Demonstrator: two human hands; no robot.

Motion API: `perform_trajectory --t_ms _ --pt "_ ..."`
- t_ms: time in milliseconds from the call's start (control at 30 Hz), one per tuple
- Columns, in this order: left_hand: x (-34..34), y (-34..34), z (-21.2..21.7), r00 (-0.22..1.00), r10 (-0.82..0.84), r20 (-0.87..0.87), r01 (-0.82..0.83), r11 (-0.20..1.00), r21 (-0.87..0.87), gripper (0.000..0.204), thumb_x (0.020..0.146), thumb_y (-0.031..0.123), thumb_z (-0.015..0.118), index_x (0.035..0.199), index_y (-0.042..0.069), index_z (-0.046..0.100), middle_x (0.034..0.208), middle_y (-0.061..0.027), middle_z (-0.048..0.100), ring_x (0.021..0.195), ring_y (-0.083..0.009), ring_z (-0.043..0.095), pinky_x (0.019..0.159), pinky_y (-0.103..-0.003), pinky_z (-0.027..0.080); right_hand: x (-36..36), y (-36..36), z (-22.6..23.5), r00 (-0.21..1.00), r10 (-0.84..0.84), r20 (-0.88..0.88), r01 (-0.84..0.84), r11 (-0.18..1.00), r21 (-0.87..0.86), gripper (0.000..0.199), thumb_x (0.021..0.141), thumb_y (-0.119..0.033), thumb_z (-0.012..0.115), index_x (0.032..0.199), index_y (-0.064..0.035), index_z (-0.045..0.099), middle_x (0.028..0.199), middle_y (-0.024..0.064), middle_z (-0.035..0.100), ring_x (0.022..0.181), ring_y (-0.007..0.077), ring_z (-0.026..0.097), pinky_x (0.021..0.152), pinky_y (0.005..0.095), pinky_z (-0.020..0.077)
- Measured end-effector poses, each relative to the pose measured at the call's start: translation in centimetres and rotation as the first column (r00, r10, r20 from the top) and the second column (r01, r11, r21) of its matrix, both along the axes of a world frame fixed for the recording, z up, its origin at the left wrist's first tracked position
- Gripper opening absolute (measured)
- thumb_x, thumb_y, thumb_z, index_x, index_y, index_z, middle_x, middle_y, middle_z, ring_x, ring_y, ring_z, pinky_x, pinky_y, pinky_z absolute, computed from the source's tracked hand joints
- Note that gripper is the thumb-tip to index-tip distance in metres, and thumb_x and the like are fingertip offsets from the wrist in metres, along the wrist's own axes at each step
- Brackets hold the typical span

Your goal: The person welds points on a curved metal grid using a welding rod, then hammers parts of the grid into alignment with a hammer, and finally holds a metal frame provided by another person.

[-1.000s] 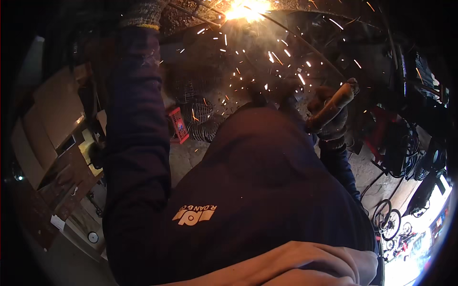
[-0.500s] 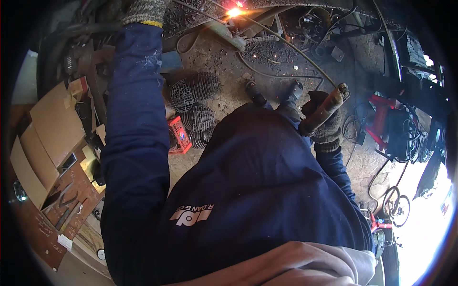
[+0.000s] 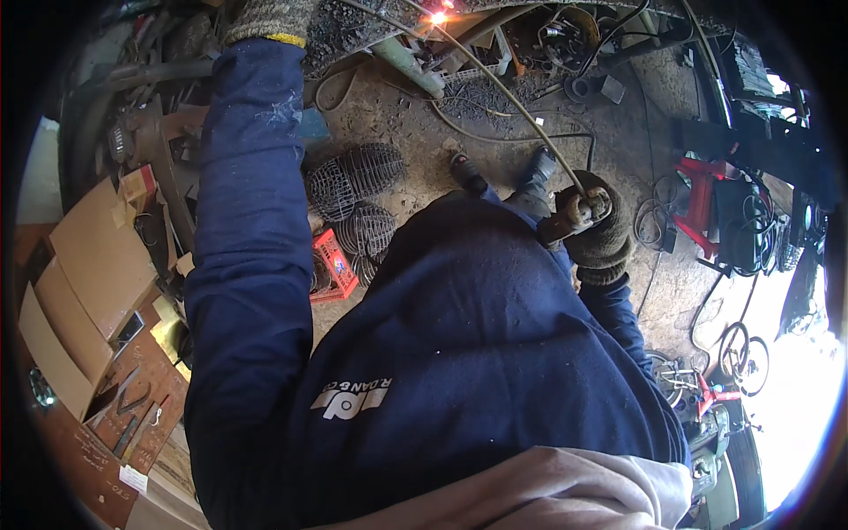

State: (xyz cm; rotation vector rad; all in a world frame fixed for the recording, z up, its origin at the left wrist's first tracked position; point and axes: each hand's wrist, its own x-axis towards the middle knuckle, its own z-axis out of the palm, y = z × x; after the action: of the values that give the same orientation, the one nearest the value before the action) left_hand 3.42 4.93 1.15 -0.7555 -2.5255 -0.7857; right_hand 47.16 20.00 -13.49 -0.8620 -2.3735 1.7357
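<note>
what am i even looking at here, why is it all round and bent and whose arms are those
This is a single picture from a wide fisheye camera worn on a person's head, looking down, which is why straight edges curve toward the rim. The big dark blue shape is the person's own sweatshirt.

Both hands wear knitted work gloves. The right hand grips a welding electrode holder, from which a long thin rod runs up to a glowing orange spot. The left hand reaches to the top edge, and what it touches is cut off.

Below is a dirt floor with round wire cages, a red crate, cables, and flat cardboard on the left.
</note>
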Motion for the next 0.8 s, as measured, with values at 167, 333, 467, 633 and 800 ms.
perform_trajectory --t_ms 167,333,467,633,800 --pt "0.1 -0.1 0.5 0.997 -0.073 0.03 0.074 0.997 -0.015 0.052 0.098 0.048 0.066 0.125 0.004 0.064 0.108 -0.0165 0.068 0.099 -0.0315 0.065 0.087 -0.043 0.05 -0.2 -0.5 0.5 0.998 0.052 -0.036 -0.046 0.99 0.136 0.045 0.078 -0.021 0.084 0.118 -0.0039 0.07 0.103 0.0143 0.074 0.096 0.031 0.074 0.086 0.0393 0.0575" --pt "0.7 0.0 0.8 0.999 -0.033 0.03 0.034 0.998 -0.046 0.053 0.098 0.048 0.065 0.128 0.005 0.063 0.113 -0.0176 0.068 0.103 -0.0331 0.066 0.09 -0.043 0.051 -0.6 -0.7 0.7 0.999 0.05 -0.007 -0.049 0.996 0.077 0.044 0.079 -0.02 0.084 0.118 -0.0033 0.07 0.103 0.0146 0.074 0.097 0.0307 0.074 0.086 0.0389 0.0575" --pt "1.5 0.0 1.4 0.996 0.036 0.081 -0.03 0.997 -0.072 0.054 0.098 0.049 0.064 0.129 0.005 0.062 0.113 -0.0186 0.068 0.103 -0.0337 0.065 0.09 -0.044 0.05 -0.5 -0.7 0.3 0.999 0.035 0.01 -0.036 0.998 0.048 0.043 0.081 -0.021 0.083 0.118 -0.0034 0.07 0.104 0.0145 0.074 0.098 0.0294 0.073 0.087 0.0384 0.0574" --pt "1.0 -0.1 1.1 0.998 -0.01 0.062 0.013 0.999 -0.053 0.054 0.098 0.049 0.064 0.129 0.004 0.062 0.111 -0.0178 0.067 0.101 -0.0327 0.065 0.089 -0.044 0.05 -0.1 -1.7 -1.0 0.999 -0.05 0.014 0.05 0.997 -0.053 0.028 0.098 -0.016 0.067 0.124 -0.0046 0.067 0.11 0.0106 0.073 0.1 0.0224 0.071 0.085 0.0321 0.0572" --pt "0.6 -0.4 1.0 0.998 -0.041 0.056 0.044 0.998 -0.05 0.054 0.098 0.048 0.064 0.128 0.004 0.062 0.11 -0.0173 0.067 0.101 -0.0317 0.065 0.088 -0.043 0.05 -1.0 -1.8 1.4 0.98 0.191 -0.06 -0.136 0.856 0.499 0.03 0.098 -0.014 0.068 0.127 -0.0074 0.065 0.115 0.0046 0.073 0.102 0.0194 0.072 0.085 0.0305 0.0589"
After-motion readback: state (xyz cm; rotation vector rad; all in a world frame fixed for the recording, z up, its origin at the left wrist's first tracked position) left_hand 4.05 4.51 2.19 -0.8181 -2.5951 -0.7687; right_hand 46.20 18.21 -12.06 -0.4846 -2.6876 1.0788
